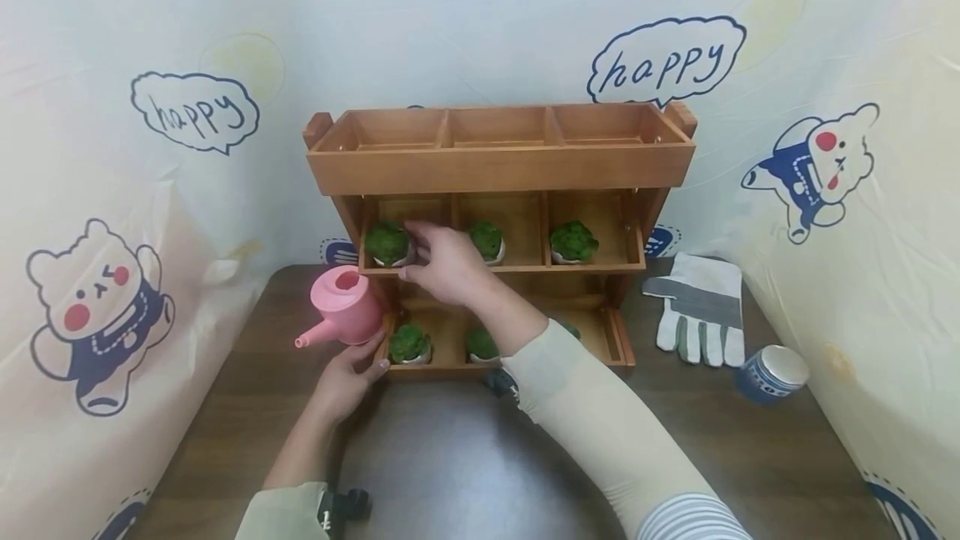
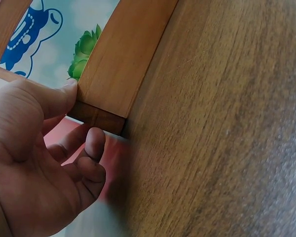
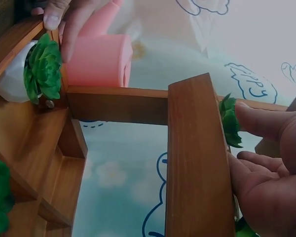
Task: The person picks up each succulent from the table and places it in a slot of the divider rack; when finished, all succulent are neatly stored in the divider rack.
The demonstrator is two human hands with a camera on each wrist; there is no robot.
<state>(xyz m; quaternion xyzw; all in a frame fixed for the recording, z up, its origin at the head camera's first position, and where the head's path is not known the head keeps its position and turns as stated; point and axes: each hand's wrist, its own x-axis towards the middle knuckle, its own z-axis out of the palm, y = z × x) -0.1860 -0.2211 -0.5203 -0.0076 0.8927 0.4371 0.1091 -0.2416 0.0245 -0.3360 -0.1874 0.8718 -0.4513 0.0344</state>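
A wooden three-tier planter shelf stands on the table, with small succulents in white pots in its lower two tiers. My right hand is at the left end of the middle tier, its thumb and fingers pinching a potted succulent from the right side. In the right wrist view the front board hides most of that pot; the thumb touches the leaves. My left hand grips the lower tier's front left corner, thumb above and fingers curled below. Close beside it another succulent sits in the lower tier.
A pink watering can stands left of the shelf, right by my left hand. To the right lie grey-and-white work gloves and a blue-and-white tin. Printed cloth hangs behind and along both sides.
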